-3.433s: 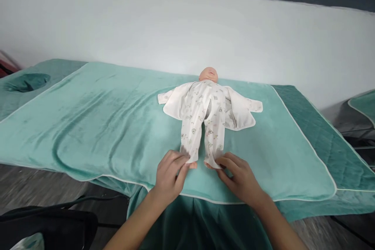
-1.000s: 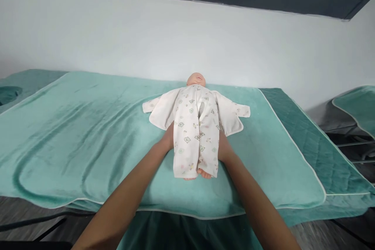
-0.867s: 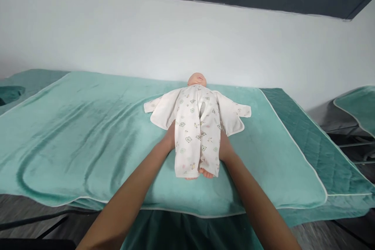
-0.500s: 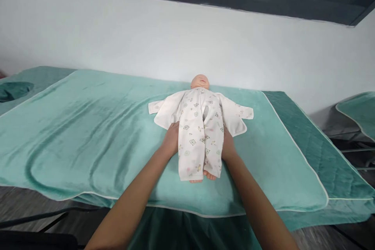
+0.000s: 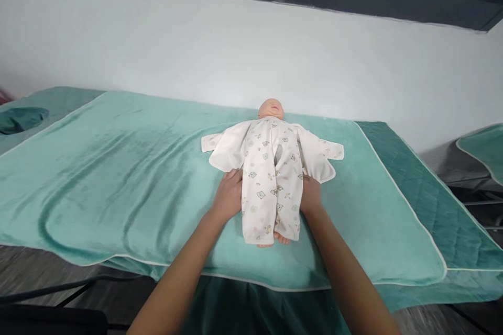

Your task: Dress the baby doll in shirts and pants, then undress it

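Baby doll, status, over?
Left hand and right hand flank printed trousers, grip hidden. Baby doll on its back, green blanket beneath. White jacket spread close by both hands.

Bed (image 5: 436,199): before the wall (image 5: 188,47)
Blanket (image 5: 129,178): over the bed
Doll (image 5: 271,108): on the blanket, head toward the wall
Shirt (image 5: 231,147): sleeves out left and right of the doll
Trousers (image 5: 272,183): over the doll's legs
Left hand (image 5: 229,192): at the trousers' left side
Right hand (image 5: 312,194): at their right side
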A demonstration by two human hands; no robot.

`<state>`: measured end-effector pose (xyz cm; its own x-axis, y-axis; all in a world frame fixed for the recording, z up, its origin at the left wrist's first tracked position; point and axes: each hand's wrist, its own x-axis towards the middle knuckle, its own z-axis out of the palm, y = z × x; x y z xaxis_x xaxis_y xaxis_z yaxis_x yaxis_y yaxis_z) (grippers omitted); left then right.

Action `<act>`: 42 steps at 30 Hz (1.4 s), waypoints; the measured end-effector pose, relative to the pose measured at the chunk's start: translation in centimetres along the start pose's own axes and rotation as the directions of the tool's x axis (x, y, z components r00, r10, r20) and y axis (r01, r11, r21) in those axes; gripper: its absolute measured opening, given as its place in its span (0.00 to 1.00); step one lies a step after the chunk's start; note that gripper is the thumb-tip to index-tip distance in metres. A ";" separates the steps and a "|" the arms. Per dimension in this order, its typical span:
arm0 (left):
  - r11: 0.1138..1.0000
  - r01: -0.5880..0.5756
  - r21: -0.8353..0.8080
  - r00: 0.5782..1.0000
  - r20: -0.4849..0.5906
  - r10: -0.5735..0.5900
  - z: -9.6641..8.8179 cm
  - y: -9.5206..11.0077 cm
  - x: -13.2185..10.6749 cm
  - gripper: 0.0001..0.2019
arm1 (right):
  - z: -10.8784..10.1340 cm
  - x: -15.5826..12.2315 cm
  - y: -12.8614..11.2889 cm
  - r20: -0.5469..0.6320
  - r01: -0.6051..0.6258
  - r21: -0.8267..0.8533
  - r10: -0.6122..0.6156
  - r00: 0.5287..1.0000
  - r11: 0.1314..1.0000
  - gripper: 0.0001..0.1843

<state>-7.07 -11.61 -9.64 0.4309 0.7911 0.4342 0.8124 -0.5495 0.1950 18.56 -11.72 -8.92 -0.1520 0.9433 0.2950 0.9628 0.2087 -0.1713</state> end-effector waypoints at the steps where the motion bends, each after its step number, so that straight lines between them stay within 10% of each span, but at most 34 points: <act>1: 1.000 0.005 0.012 1.000 0.006 -0.005 -0.1 0.1 0.0 0.09 | 0.0 -0.1 0.0 -0.013 0.000 0.004 0.000 1.000 1.000 0.10; 28: 0.990 0.048 -0.133 0.991 0.130 -0.031 -0.4 -0.6 -1.0 0.10 | -0.4 -1.0 0.4 -0.097 0.068 0.080 -0.060 0.994 0.995 0.09; 36: 0.989 0.105 -0.102 0.994 0.019 -0.103 -0.3 -1.4 -0.7 0.14 | -1.3 -0.8 2.5 -0.094 -0.165 0.361 0.212 0.973 0.918 0.20; 42: 0.844 0.534 -0.054 0.824 -0.190 -0.533 0.5 -4.6 1.3 0.12 | -1.1 3.2 9.4 -0.254 -0.396 0.259 0.457 0.852 0.881 0.22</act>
<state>-10.06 -7.88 -10.39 -0.1528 0.8942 0.4208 0.8943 -0.0561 0.4440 27.37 -7.07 -8.57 0.3675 0.8340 0.4116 0.8508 -0.1227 -0.5109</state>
